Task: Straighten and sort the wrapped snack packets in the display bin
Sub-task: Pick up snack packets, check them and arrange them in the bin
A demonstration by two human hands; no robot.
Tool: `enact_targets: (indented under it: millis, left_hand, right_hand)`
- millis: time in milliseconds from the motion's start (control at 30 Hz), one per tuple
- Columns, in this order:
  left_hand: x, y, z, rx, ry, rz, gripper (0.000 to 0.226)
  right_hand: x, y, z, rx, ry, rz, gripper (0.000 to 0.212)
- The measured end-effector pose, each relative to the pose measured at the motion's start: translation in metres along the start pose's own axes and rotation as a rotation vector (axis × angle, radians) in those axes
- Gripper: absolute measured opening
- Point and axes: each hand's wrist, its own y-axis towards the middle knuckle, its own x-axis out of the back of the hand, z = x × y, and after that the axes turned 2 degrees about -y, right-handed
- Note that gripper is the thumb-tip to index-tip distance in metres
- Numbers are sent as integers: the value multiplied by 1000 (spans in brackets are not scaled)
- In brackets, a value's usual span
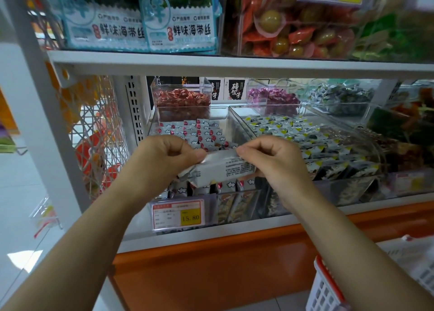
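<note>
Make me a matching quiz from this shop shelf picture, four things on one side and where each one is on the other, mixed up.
Things:
1. silver packet
2. price tag
3. seaweed bags
4. basket

Places:
A. on the upper shelf
B. lower right corner of the view
C. pinched between the left hand and right hand
D. on the front of the bin

Pairs: 1-C, 2-D, 3-A, 4-B

Bright, even shop light. Below the shelf rail point(234, 63) all looks sharp; above it, to the right, bags point(399, 29) smear into blur.
</note>
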Motion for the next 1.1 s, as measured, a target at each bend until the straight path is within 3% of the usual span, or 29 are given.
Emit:
enact_targets:
  millis: [167,300,400,567,667,733,800,900,1000,1100]
  left_hand:
    - [-3,-1,0,34,-60,122,35]
    - [-3,-1,2,10,-67,111,18]
    - [-4,-1,3,-10,-76,112,18]
    - [-8,1,6,-34,-90,27,12]
    - [-12,3,5,-28,-112,-61,9]
    - [-17,4,6,-28,-106,-100,24]
    - [-23,5,8,-45,-2,-156,36]
    - [-32,3,14,-160,378,-116,21]
    - [-42,2,24,-221,713,18,30]
    - [-44,3,28,-244,737,-12,24]
  right_hand:
    - [2,2,0,-57,61,-22,21]
    - [11,6,3,-274,322,124,18]
    - [16,7,2,-330,378,199,13]
    - [17,8,-6,-251,444,208,18]
    - [16,9,-7,-134,431,213,33]
    - [16,10,-7,-73,324,133,34]
    - [17,10,-6,-32,290,3,22]
    - [21,12,-6,-12,218,-182,14]
    - [21,13,-6,22,63,-206,13]
    - [15,13,-5,89,-135,-155,12]
